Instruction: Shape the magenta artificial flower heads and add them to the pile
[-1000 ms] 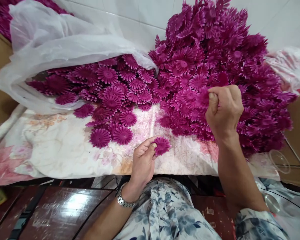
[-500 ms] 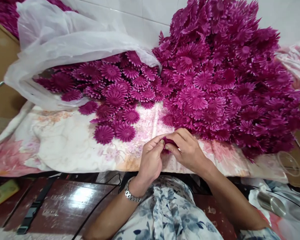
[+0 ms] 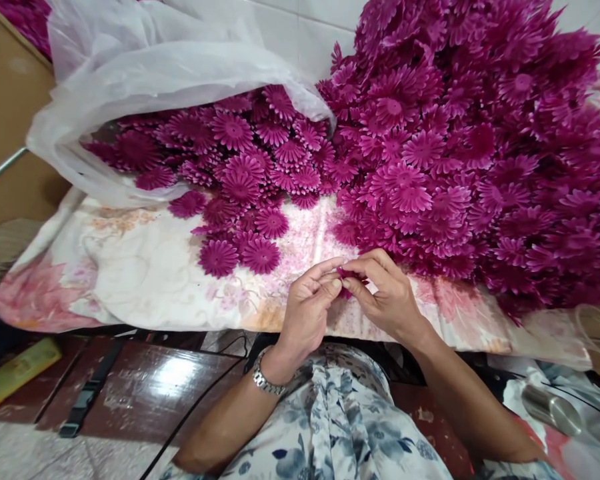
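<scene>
Close together over the cloth's front edge, my left hand [image 3: 309, 307] and my right hand [image 3: 387, 293] pinch a small magenta artificial flower [image 3: 347, 292] between thumbs and fingertips. Most of that flower is hidden by the fingers. Just beyond my right hand rises a big heap of magenta artificial flowers [image 3: 410, 190]. To the left, more flat flower heads [image 3: 240, 180] spill out of a white plastic bag [image 3: 145, 70]. A few loose ones, such as one flower head [image 3: 219, 258], lie on the cloth nearer my left hand.
A floral cloth [image 3: 145, 280] covers the work surface. Cardboard [image 3: 10, 113] stands at the left, and a white tiled wall is behind. Low on the right lies a metal cylinder [image 3: 553, 408]. A black strap [image 3: 87, 393] and a yellow object [image 3: 23, 373] rest at lower left.
The view has shifted slightly, so the surroundings appear farther right. My hands stay together on the flower; my left index finger has straightened a little, and the fingertips have changed their hold.
</scene>
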A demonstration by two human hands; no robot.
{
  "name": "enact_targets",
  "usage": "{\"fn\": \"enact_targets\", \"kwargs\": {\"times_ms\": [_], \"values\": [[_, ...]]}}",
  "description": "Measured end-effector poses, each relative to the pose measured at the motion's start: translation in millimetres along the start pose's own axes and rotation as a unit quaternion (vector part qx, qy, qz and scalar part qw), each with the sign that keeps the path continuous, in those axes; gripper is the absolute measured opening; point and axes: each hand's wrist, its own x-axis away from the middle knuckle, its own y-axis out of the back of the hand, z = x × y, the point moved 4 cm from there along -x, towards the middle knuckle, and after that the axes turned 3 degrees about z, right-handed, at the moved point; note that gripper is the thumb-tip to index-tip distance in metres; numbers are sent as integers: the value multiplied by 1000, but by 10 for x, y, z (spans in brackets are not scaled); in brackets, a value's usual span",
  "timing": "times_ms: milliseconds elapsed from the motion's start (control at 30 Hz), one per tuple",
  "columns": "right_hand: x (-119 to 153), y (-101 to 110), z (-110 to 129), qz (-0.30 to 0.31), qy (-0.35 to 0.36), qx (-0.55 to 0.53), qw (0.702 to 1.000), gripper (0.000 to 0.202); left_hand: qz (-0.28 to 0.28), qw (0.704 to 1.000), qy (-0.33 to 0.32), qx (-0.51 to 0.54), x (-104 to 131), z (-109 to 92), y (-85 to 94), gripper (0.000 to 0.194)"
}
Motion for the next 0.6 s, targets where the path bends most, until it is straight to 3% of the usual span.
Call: {"fn": "enact_targets", "kwargs": {"times_ms": [167, 233, 367, 467, 600], "values": [[53, -14, -92, 26, -121, -61, 990, 37, -48, 995, -72, -47, 5, -38, 83, 21], [88, -66, -146, 50, -183, -151, 970, 29, -47, 989, -116, -77, 25, -51, 98, 17], [158, -194, -203, 67, -264, -354, 895, 24, -37, 971, -183, -148, 70, -61, 92, 14], [197, -226, -226, 38, -300, -399, 866, 25, -42, 963, -216, -157, 89, -60, 87, 18], [213, -251, -219, 31, -308, -430, 848, 19, -35, 962, -206, -174, 103, -49, 64, 21]]}}
